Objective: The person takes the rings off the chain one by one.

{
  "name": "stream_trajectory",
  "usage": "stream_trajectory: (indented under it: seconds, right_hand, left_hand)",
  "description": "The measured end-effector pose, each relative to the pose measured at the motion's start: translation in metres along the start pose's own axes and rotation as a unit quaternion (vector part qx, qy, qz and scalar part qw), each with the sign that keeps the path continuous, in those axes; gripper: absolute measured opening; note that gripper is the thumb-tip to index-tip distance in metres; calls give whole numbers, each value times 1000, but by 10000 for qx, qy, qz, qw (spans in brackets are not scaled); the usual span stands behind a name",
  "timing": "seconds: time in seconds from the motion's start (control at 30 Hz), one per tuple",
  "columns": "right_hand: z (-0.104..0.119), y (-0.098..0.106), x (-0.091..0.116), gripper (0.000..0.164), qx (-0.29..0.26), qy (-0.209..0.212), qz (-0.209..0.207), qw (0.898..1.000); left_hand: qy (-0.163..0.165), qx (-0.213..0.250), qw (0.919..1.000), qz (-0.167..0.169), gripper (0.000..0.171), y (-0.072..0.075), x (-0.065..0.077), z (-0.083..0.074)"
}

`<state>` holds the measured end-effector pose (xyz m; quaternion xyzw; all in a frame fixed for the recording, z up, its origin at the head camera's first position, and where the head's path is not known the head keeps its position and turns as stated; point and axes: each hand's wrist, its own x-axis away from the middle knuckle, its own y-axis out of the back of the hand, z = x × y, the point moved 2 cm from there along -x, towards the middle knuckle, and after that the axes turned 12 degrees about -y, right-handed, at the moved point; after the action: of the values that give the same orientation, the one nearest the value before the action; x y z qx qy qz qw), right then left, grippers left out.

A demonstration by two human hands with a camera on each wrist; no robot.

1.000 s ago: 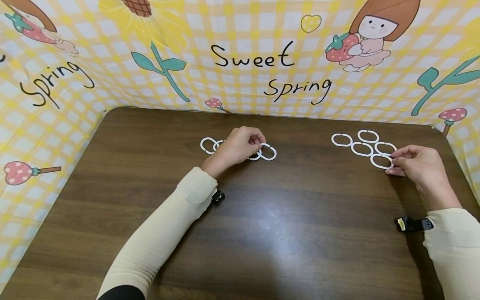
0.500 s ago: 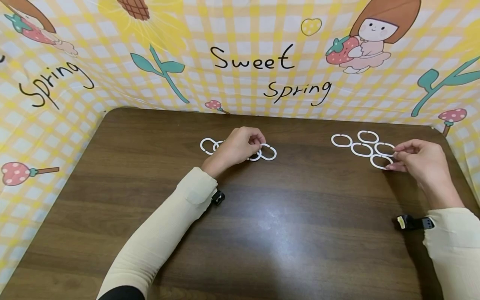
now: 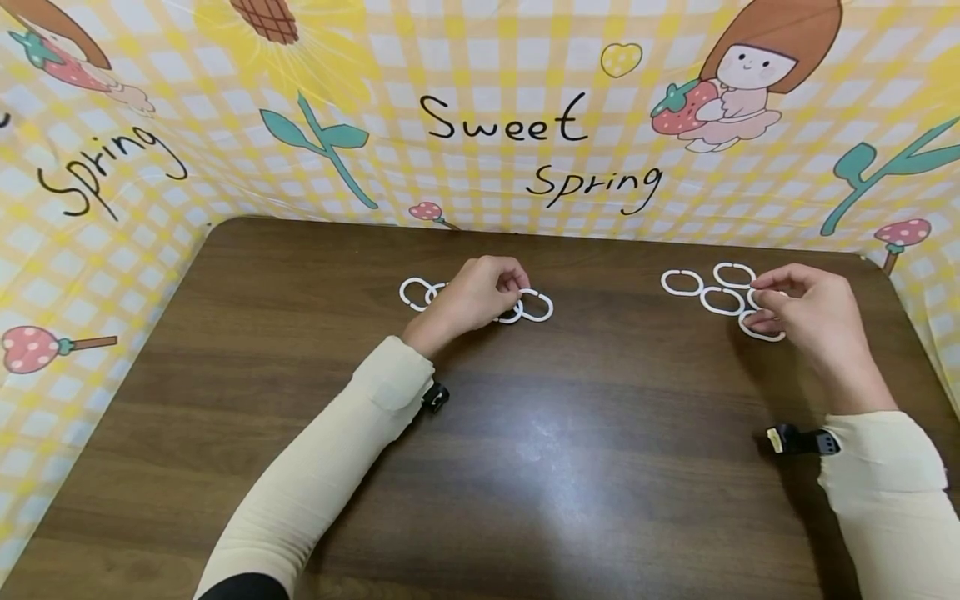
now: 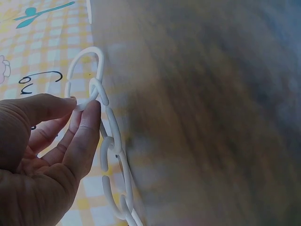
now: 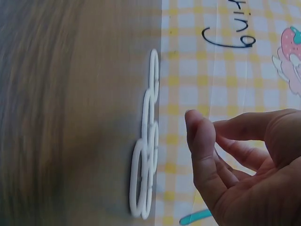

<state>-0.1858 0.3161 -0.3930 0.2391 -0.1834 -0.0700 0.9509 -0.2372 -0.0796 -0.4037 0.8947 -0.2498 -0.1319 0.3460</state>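
Note:
A chain of white plastic C-shaped links [image 3: 551,307] lies near the back middle of the table. Thumb and fingertips of my left hand [image 3: 478,292] pinch one of its links, and the hand covers the chain's middle. In the left wrist view, the pinched link [image 4: 81,107] joins a larger-looking end link [image 4: 100,66]. Over at the back right are several loose white links [image 3: 684,295] lying flat and close together. My right hand [image 3: 813,317] hovers over their right side, fingers loosely bent and holding nothing. It partly hides two of the links.
The brown wooden table [image 3: 570,467] meets a yellow checked cloth [image 3: 480,50] at its back and left edges. A black wrist strap [image 3: 802,440] shows at the right sleeve, and a dark camera [image 3: 435,397] at the left cuff.
My right hand has come off the loose links at their right side, first rising slightly, then shifting left over them. The left hand has kept its pinch on the chain.

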Motion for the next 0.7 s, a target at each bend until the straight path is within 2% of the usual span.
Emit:
stream_trajectory:
  seconds: [0.1,0.23,0.33,0.47,0.7]
  right_hand:
    - [6,-8,2,8,212,162,-82,9996]
    - [14,-18,4,11,300,291,-86,9991]
    - [20,-26,5,13,243,414,27,9988]
    - [27,-38,6,5,119,646,247,9975]
    - [38,-60,8,11,8,790,483,9957]
  left_hand:
    - [-18,-22,10000,-4,10,0,0,1]
    - [-28,-33,10000,-16,10,-1,0,1]
    - [-22,-17,10000,-24,9,-1,0,1]
    - [-33,-17,10000,-50,10,-2,0,1]
    - [-61,-36,9999,-103,11,-3,0,1]
